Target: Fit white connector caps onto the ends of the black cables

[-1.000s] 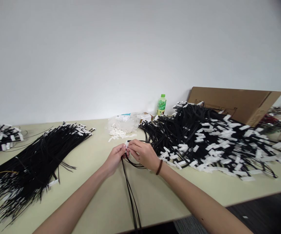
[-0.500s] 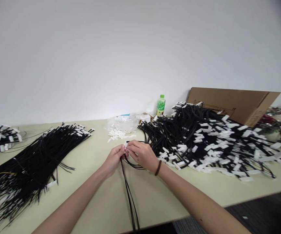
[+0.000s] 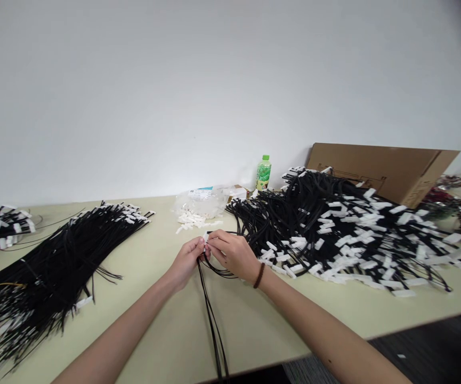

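At the middle of the table, my left hand [image 3: 188, 261] pinches a small white connector [image 3: 205, 238] between thumb and finger. My right hand [image 3: 232, 253] meets it from the right, its fingertips closed on the same connector and the black cables beside it. Several thin black cables [image 3: 213, 325] run from between my hands down over the table's front edge. Others loop rightward under my right hand toward the large pile. My fingers partly cover the connector, so how the wires sit in it is hidden.
A clear plastic bag [image 3: 202, 205] with loose white connectors [image 3: 192, 220] lies beyond my hands. Bundled black cables [image 3: 74, 256] lie on the left; a big pile of white-tipped cables [image 3: 334, 229] is on the right. A green-capped bottle [image 3: 263, 173] and a cardboard box [image 3: 382, 168] stand behind.
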Available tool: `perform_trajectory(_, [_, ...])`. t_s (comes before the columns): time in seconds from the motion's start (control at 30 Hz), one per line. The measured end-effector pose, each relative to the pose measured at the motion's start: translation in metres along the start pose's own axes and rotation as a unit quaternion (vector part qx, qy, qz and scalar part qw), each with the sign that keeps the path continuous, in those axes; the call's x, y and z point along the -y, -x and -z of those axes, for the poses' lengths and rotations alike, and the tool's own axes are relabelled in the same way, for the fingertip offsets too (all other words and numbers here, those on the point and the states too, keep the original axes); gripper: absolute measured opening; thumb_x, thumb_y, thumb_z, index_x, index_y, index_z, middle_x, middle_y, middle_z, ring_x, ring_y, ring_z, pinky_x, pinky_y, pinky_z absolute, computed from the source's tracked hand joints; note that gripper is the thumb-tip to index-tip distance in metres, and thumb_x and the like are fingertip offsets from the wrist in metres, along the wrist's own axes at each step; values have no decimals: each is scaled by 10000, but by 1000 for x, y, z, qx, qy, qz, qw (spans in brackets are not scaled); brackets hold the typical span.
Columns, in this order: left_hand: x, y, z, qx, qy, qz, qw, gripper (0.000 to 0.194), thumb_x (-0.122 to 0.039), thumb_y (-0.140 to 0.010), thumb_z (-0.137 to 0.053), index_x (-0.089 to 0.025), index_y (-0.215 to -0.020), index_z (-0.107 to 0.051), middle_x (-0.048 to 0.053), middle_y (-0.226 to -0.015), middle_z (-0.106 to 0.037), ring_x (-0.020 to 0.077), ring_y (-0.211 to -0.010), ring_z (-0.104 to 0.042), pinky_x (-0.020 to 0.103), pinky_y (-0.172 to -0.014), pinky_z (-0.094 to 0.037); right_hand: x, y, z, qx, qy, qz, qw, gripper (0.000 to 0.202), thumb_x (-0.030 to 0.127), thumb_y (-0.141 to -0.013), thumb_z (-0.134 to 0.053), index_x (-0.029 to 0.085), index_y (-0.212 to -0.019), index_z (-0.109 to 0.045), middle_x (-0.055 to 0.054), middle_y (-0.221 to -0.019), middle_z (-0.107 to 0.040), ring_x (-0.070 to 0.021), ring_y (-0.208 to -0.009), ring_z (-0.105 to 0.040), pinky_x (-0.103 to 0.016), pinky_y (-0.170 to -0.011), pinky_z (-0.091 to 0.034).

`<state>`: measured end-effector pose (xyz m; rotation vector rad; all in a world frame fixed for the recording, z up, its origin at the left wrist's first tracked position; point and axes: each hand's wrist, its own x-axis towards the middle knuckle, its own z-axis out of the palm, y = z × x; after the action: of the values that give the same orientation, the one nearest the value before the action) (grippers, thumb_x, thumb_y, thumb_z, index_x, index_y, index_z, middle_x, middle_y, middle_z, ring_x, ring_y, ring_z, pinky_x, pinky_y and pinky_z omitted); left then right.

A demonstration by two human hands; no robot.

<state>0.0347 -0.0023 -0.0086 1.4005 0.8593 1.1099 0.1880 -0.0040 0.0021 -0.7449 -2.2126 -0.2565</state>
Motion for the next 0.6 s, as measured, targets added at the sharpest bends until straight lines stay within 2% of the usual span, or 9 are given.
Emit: perform_trajectory(0.6, [0,0,-1,-4,10,4,1000,363,-503,-759,-528,-159,-644,-503,-5,-613,-480,128,-605,-413,258,-602,-337,0,0,-1,3,7,7,1000,166,136,-884,-432,157,-776,-557,-40,-891,-595,-122,-759,-562,-211,-667,-422])
